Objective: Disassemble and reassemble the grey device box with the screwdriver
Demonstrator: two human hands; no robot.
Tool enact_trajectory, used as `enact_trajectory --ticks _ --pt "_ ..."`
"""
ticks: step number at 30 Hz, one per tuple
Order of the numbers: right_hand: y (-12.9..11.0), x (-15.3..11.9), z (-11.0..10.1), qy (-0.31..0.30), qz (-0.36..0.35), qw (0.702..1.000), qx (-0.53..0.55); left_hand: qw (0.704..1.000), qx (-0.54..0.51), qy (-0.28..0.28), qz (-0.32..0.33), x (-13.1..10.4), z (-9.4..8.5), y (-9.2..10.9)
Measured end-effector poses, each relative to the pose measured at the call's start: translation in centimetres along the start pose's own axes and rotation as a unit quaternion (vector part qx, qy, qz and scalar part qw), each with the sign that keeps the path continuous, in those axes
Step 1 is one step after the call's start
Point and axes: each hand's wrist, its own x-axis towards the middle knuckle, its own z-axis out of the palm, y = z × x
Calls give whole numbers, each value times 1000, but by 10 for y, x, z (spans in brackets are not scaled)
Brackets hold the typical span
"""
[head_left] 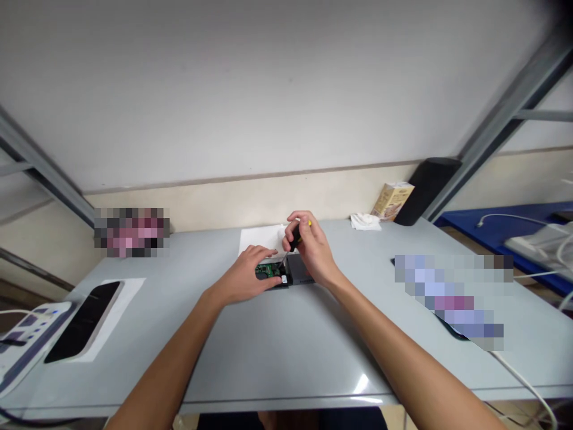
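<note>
A small device with a green circuit board (267, 270) lies open near the middle of the grey table. My left hand (245, 276) holds its left side, thumb along the front edge and fingers at the back. In my right hand (312, 248) is a screwdriver (295, 236) with a black and yellow handle, tilted so that its shaft reaches down to the board's right part. Beside the board, partly beneath my right hand, sits a dark grey cover (301, 270). White paper (257, 236) lies behind the device. The screwdriver's exact contact point is too small to tell.
On the left are a black phone (85, 321) on white paper and a power strip (33, 340). A crumpled tissue (366, 221), a carton (393, 200) and a black cylinder (428, 190) stand back right. A blurred-out object with a cable (521, 382) lies right.
</note>
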Motion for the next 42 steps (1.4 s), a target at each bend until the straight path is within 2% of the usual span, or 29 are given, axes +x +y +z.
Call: enact_trajectory --ticks 3,6,23,34,42 --pt "4 -1 0 -5 11 1000 -25 999 9 -47 -12 -1 -1 2" --pt "6 -3 1 -7 19 999 -33 998 17 -66 -10 -1 0 2" --pt "5 -4 2 -11 30 999 -43 998 0 -60 -25 -1 1 3" --pt "1 -7 9 -75 27 994 -69 997 -10 -60 -44 0 3 7" --pt "6 -9 11 -81 31 995 -53 998 5 -58 -38 1 3 10"
